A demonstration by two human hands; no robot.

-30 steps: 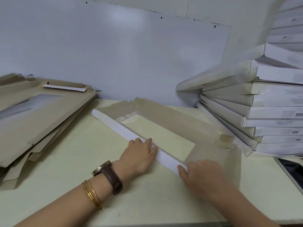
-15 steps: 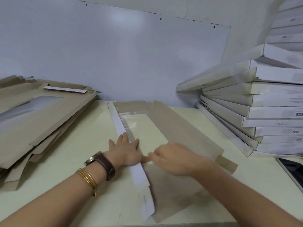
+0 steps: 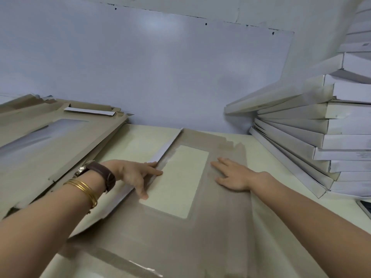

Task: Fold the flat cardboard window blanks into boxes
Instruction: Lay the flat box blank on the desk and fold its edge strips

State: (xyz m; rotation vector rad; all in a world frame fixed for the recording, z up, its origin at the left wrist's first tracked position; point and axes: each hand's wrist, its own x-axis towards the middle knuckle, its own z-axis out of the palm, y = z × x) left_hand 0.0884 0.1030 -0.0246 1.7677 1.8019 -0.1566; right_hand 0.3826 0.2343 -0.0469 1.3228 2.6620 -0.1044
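Backdrop: pale grey-white wall [image 3: 160, 67] behind a cream table [image 3: 140, 141].
Blank: brown cardboard blank [image 3: 220, 227] lies flat on table, centre, running from near edge twd wall, brown side up.
Window: clear window [image 3: 176, 181] in blank's middle; table shows thru it.
Flap: long flap [image 3: 166, 147] on blank's left edge raised at its crease, white side showing; far end points twd wall.
L hand: left hand [image 3: 136, 173] w/ fingers straight & spread, pressing on flap's crease just beside window's left edge; thumb tip at window's near-left corner.
R hand: right hand [image 3: 232, 173] flat, palm down, fingers straight, resting on blank just right of window.
Wrist: brown-strap watch [image 3: 100, 173] + gold bangles [image 3: 84, 189] on left arm.
Left side: pile of flat blanks [image 3: 50, 147], brown, windows up, slightly fanned.
Right side: stack of folded boxes [image 3: 331, 137], white, leaning, against wall.
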